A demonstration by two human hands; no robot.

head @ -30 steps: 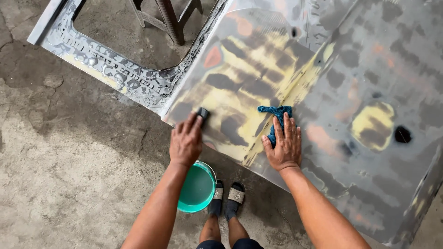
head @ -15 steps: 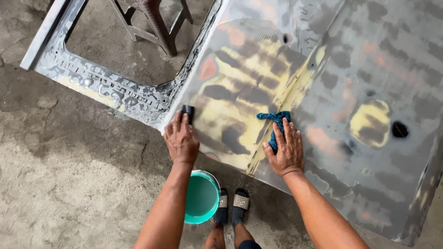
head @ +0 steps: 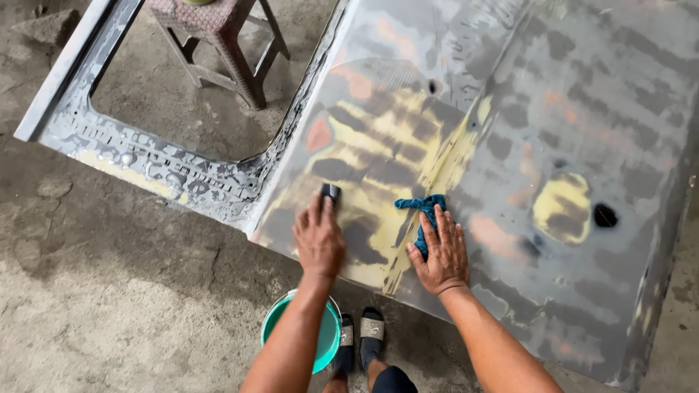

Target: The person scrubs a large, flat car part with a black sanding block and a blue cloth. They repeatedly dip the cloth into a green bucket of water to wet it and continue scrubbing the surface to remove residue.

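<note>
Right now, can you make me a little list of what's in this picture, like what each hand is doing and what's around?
Left hand: the left hand presses flat on a small dark sanding block on the panel.
Right hand: the right hand rests flat on a blue cloth.
Panel: a big grey metal car door panel with yellow, orange and dark patches and a window opening.
Below the panel: a green bucket beside two sandalled feet.
Behind: a wooden stool seen through the window opening.
Floor: rough concrete floor.
</note>
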